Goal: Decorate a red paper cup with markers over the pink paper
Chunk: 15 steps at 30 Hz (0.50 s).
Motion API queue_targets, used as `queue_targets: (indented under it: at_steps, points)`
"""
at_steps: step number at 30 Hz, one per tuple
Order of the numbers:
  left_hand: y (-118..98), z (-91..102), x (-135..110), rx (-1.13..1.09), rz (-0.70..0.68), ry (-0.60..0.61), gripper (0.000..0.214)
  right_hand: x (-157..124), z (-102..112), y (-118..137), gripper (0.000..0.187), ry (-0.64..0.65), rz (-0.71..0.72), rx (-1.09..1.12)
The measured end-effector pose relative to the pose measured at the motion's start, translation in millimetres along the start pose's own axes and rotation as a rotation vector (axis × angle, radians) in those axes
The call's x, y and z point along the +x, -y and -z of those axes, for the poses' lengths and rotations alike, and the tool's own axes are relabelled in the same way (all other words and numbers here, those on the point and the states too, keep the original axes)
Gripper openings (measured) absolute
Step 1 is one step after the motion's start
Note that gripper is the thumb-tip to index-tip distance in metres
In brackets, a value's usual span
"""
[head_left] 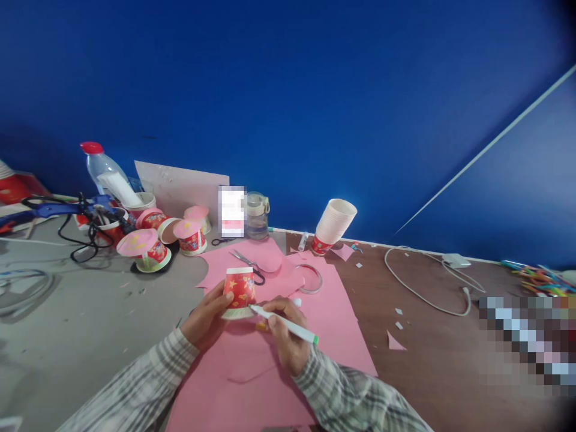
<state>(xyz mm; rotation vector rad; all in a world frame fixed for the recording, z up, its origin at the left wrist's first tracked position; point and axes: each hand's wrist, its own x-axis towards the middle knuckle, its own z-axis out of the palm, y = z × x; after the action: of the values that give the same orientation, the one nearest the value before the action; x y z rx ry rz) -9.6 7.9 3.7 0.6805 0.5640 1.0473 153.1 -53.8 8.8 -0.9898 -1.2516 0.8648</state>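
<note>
My left hand (pixel 207 316) grips a red patterned paper cup (pixel 240 290), turned upside down with its fringed, pale green rim at the bottom. In my right hand (pixel 288 333) is a white marker (pixel 294 329) with a green end; its tip meets the cup near the lower right edge. Both hands are over pink paper (pixel 333 336). Just behind the cup lie scissors (pixel 246 261) with dark handles and a rounded pink cut-out (pixel 269 260). A roll of tape (pixel 320 281) rests on the paper to the right.
Several red cups with pink tops (pixel 191 234) stand at the left, near a bottle (pixel 101 165) and a blue glue gun (pixel 58 208). A leaning cup stack (pixel 335 222) and a lidded jar (pixel 258 217) are by the wall. A white cable (pixel 418 297) and paper scraps (pixel 396 342) lie right.
</note>
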Motion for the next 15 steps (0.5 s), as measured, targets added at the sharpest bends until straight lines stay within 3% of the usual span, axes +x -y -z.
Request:
queue_targets:
  at_steps: [15]
  points:
    - [0.5, 0.2, 0.4, 0.003, -0.011, 0.001, 0.034, 1.5, -0.8, 0.7, 0.013, 0.015, 0.093, -0.083]
